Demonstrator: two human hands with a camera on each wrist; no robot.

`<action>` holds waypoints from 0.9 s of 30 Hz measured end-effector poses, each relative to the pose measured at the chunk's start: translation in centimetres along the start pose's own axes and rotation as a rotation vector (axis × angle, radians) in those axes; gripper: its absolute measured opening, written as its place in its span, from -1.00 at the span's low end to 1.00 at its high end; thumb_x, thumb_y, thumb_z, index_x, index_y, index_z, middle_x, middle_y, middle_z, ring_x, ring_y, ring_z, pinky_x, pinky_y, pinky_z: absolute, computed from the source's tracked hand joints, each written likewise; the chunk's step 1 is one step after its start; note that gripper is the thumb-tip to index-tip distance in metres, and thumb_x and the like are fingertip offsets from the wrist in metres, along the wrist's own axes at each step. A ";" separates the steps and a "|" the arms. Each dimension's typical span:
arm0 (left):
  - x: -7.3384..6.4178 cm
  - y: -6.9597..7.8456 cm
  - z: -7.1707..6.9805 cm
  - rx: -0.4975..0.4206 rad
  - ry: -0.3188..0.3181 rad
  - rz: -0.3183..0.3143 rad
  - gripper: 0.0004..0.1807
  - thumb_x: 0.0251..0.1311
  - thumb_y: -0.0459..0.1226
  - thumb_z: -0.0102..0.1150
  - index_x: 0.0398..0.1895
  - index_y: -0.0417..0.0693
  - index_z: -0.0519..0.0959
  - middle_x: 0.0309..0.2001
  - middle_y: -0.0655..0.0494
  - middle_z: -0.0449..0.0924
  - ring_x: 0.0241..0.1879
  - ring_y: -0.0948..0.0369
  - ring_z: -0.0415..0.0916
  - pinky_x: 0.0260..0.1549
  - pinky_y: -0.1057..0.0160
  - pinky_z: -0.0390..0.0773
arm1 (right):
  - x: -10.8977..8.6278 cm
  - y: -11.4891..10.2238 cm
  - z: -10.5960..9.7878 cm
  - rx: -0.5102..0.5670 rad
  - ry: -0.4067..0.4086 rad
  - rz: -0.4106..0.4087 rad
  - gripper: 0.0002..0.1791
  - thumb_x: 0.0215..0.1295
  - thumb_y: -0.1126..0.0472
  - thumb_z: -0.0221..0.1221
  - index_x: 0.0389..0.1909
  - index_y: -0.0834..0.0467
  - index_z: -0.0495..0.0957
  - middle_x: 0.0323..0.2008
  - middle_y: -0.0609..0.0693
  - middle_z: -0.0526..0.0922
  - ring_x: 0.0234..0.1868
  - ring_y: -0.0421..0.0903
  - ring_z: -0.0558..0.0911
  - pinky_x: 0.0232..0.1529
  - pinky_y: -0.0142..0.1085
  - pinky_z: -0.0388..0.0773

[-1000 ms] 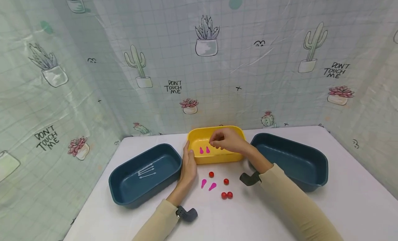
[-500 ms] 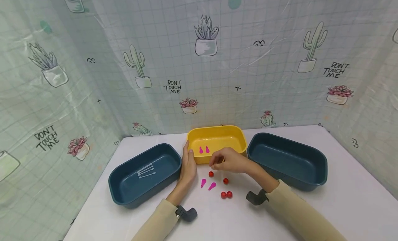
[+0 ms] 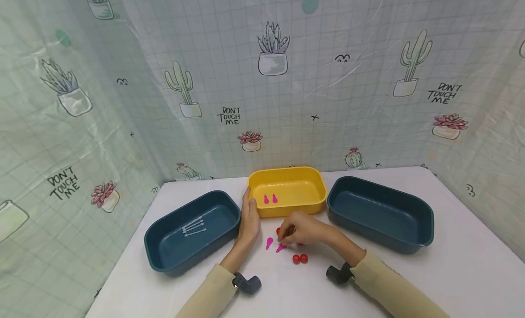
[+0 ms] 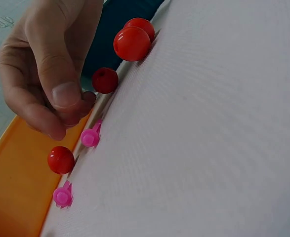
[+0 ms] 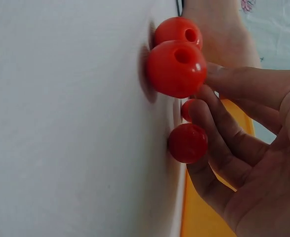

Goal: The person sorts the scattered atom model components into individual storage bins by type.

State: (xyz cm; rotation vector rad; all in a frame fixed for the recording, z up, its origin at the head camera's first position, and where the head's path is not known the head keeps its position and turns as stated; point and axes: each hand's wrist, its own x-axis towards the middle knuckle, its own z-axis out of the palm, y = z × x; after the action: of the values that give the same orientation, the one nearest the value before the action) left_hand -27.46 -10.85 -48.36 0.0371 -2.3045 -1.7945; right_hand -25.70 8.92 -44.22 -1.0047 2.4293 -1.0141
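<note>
My left hand [image 3: 248, 220] rests with straight fingers against the left end of the yellow tray [image 3: 293, 212], thumb by its near corner. In front of that tray my right hand [image 3: 303, 228] reaches down, fingers bent, over a small pink bulb-shaped piece [image 3: 280, 248]. The left wrist view shows the fingertips just above this pink piece [image 4: 90, 137], apart from it. Another pink piece [image 3: 269, 243] lies to its left. Red beads with holes lie around: one [image 4: 61, 160] between the pink pieces, one [image 5: 187, 143] beside the right fingers, and a touching pair [image 3: 300, 259] nearer me.
Two pink pieces [image 3: 270, 198] lie inside the yellow tray. At the left stands a dark blue tray [image 3: 164, 259] with several pale thin sticks [image 3: 193, 226]. Another dark blue tray [image 3: 381, 213] stands at the right. A printed curtain [image 3: 311, 94] hangs behind the white table [image 3: 311, 295].
My right hand has come out from over the yellow tray, down and toward me, to the pink piece on the table. My left hand has stayed at the tray's left end.
</note>
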 end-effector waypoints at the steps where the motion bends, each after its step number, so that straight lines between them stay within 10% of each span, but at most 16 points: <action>1: 0.0 0.0 0.0 0.002 0.005 0.005 -0.41 0.66 -0.06 -0.36 0.68 0.20 -0.01 0.67 0.14 0.01 0.65 0.06 -0.04 0.63 -0.15 -0.12 | 0.0 0.0 0.1 -0.001 -0.001 0.000 -0.93 0.25 0.27 0.42 -0.28 0.07 0.83 -0.40 -0.21 0.73 -0.45 -0.25 0.56 -0.38 -0.43 0.60; 27: -0.1 0.1 0.1 0.009 0.004 -0.011 -0.40 0.66 -0.04 -0.34 0.68 0.23 -0.02 0.67 0.17 0.01 0.65 0.06 -0.04 0.62 -0.17 -0.12 | 0.1 0.5 0.7 -0.070 -0.014 -0.004 -0.89 0.19 0.21 0.48 -0.27 -0.03 0.83 -0.43 -0.27 0.68 -0.41 -0.31 0.55 -0.29 -0.47 0.60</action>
State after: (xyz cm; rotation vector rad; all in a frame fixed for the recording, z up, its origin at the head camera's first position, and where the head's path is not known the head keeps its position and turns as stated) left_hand -27.39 -10.68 -48.27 0.0549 -2.3144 -1.7873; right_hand -25.62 8.74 -45.04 -1.0355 2.4678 -0.9264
